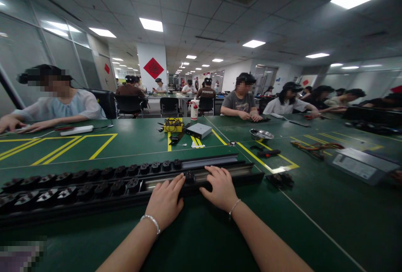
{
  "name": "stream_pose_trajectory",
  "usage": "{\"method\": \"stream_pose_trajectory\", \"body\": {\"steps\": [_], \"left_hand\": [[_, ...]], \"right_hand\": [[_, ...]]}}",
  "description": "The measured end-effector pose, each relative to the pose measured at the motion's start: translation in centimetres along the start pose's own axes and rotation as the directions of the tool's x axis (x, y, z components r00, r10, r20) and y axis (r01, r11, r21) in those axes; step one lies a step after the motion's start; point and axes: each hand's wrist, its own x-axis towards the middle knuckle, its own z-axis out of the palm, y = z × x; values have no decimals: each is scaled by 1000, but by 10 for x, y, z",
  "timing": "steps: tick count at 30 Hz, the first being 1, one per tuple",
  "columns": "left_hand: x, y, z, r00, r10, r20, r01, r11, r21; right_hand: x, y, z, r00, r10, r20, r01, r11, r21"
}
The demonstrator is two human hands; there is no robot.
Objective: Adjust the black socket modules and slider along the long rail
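Note:
Two long black track rails (pixel 226 175) lie side by side across the green table in front of me. Rows of round black socket-like modules (pixel 118 187) sit in their left parts. One separate black module (pixel 189 176) is in the near rail between my hands. My left hand (pixel 165 198) rests on the near rail just left of that module, fingers stretched out, the index fingertip beside it. To its right, my right hand (pixel 220 188) lies over the same rail with fingers apart and thumb on the near edge. Neither hand is closed around anything.
Beyond the rails are a yellow box with black cable (pixel 173 125), a grey metal box (pixel 199 130), a metal bowl (pixel 261 134) and a red-black tool (pixel 269 153). A silver power supply (pixel 361 165) stands at right. Several people sit around the table.

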Motion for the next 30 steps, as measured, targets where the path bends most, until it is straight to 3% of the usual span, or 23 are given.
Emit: {"method": "stream_pose_trajectory", "body": {"steps": [30], "left_hand": [[0, -2, 5, 999, 13, -37, -13, 1000, 4]], "right_hand": [[-1, 2, 4, 999, -14, -48, 16, 999, 30]]}}
